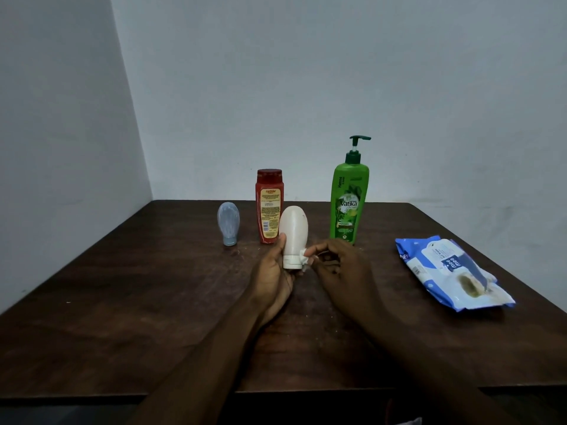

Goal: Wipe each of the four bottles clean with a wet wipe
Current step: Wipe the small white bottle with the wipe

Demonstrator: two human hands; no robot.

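Left hand [271,271]: centre of frame, curled round the lower part of the white bottle [294,231]; thumb lies up the bottle's left side, the other fingers are hidden behind it.
White bottle: held roughly upright with its cap [291,261] pointing down and its rounded end up. Cannot tell whether the cap touches the table.
Right hand [337,265]: just right of the bottle, fingers curled in; thumb and forefinger pinch a small crumpled wet wipe [304,258].
Wet wipe: a white wad, touching the right edge of the cap.
Red bottle [269,207]: stands upright just behind the white bottle, up and to the left of it, label facing the camera.
Blue bottle [228,223]: small, pale, stands on its cap left of the red bottle, apart from it.
Green bottle [348,207]: tall pump bottle, upright, right of centre, behind the right hand.
Pack of wipes [451,271]: blue and white, lies flat at the right of the frame, well apart from the bottles.
Table [122,302]: dark wood, fills the lower half of the frame and carries everything.
Wall [306,87]: plain and pale, upper half.
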